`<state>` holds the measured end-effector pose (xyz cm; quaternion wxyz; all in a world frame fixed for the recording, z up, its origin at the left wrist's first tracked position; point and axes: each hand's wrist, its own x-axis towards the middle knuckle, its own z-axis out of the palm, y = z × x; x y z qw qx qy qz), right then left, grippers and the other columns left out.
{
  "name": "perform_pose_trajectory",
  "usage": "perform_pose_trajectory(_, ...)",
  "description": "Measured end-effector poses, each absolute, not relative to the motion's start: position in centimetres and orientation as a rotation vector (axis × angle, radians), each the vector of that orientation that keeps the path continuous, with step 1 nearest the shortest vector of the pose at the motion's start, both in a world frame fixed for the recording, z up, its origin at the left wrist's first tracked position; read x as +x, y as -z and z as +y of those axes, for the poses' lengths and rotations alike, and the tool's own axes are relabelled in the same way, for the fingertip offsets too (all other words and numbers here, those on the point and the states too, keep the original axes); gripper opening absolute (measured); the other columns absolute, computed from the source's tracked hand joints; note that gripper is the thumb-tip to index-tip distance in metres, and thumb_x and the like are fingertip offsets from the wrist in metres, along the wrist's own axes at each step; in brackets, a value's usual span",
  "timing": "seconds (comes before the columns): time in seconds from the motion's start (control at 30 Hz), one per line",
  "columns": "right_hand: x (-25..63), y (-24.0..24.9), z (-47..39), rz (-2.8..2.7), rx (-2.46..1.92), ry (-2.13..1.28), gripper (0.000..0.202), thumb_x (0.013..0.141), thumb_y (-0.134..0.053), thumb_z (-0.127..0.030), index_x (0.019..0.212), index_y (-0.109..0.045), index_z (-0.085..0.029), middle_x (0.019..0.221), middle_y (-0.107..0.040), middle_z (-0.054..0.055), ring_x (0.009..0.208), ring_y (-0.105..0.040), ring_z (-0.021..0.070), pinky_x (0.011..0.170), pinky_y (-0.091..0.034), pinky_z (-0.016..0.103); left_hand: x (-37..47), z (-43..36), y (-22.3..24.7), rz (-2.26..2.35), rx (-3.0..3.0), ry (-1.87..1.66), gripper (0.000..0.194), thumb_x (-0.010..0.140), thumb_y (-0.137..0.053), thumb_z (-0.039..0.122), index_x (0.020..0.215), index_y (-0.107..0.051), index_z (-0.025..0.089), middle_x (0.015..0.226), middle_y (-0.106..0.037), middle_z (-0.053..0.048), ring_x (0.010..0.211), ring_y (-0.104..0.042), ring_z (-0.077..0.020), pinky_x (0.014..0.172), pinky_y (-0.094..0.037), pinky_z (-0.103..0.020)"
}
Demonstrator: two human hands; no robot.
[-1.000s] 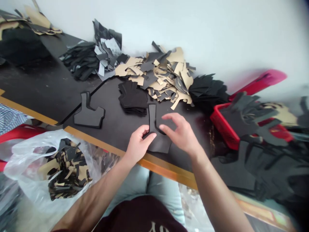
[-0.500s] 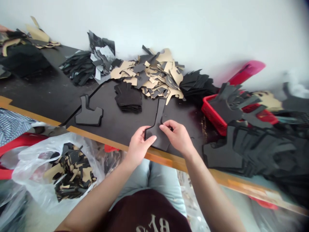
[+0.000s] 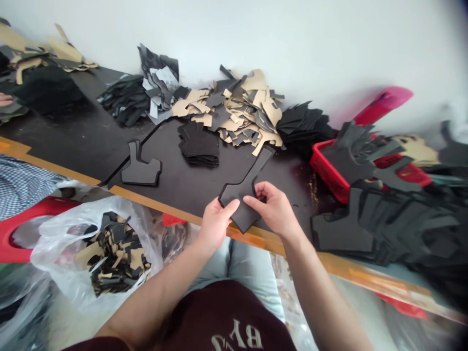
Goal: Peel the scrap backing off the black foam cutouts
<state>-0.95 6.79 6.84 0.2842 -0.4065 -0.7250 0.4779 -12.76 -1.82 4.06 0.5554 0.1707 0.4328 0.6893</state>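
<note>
Between my two hands is a dark grey foam cutout (image 3: 245,190) with a long arm that slants up to the right. My left hand (image 3: 216,222) pinches its lower left edge, thumb on top. On the other side, my right hand (image 3: 273,204) grips the inner corner near the arm, with thumb above and fingers partly hidden behind. To the left on the table lies a similar foam cutout (image 3: 141,170), seemingly stacked on another. A small stack of black pieces (image 3: 199,146) sits just beyond my hands.
A heap of tan and grey scraps (image 3: 248,109) lies against the wall. At right stand a red basket (image 3: 327,170) of cutouts and a spread row of grey cutouts (image 3: 343,234). A plastic bag (image 3: 62,253) of offcuts hangs below the table edge. Another person's hand (image 3: 5,100) shows far left.
The foam cutout has turned clockwise in my hands, its arm now slanting right and its lower corner pointing at me. At far left, the other person's hand has moved lower.
</note>
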Motion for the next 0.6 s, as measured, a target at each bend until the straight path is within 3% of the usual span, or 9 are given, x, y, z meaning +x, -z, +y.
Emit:
perform_pose_trajectory(0.33,-1.64,-6.92,5.85,-1.892,-1.21,-1.137,0.02,0.072,-0.066,-0.034,0.076,-0.055,-0.018,0.069,-0.055,-0.001,0.064,-0.048,0.0127,0.061,-0.04,0.026,-12.85,-1.76,-3.57,1.114,0.545,-1.681,0.036,0.079,-0.067,0.029,0.11,-0.058,0.014,0.116,-0.064,-0.01,0.112,-0.058,-0.0225,0.099,-0.043,-0.037)
perform_pose_trajectory(0.6,-1.38,-6.94,5.95,-1.808,-1.187,-1.237,0.02,0.071,-0.065,-0.032,0.081,-0.06,-0.017,0.074,-0.06,0.001,0.064,-0.051,0.0121,0.061,-0.042,0.025,-12.78,-2.1,-3.36,1.085,0.573,-1.655,0.039,0.079,-0.065,0.023,0.115,-0.051,0.013,0.118,-0.062,-0.011,0.113,-0.057,-0.023,0.102,-0.041,-0.04)
